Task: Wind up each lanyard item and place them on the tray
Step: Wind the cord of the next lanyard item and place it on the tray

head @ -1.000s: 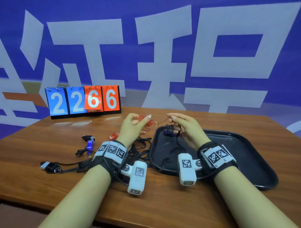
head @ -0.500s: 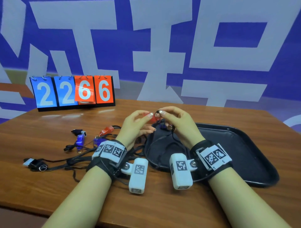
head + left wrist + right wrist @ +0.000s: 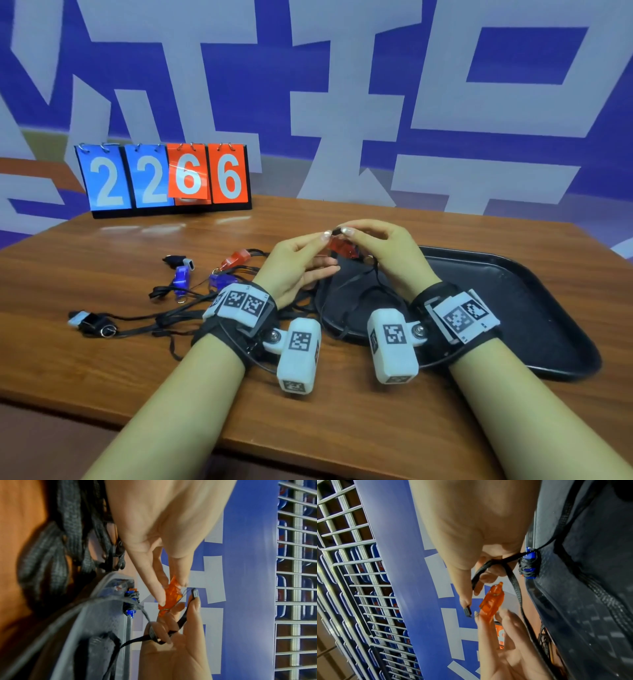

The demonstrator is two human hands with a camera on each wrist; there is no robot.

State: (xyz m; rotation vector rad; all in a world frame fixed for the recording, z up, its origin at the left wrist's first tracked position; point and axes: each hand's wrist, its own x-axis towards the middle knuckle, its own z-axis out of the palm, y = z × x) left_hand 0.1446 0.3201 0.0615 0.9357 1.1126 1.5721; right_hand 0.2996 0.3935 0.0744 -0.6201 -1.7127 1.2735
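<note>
Between both grips: left hand (image 3: pixel 297 260) pinches the translucent orange plastic whistle (image 3: pixel 340 247); right hand (image 3: pixel 387 255) pinches its black woven lanyard cord (image 3: pixel 184 616) above the black plastic tray (image 3: pixel 534 308).

Even, bright indoor light from above | pale glare streaks on the tabletop (image 3: pixel 178 228) in front of the scoreboard (image 3: pixel 164 180) | soft shadows under both wrists | head view bows straight lines near its edges | wrist views rotated, strongly stretched; nearest skin and black cords (image 3: pixel 68 520) smeared out of focus | mild compression haze
</note>
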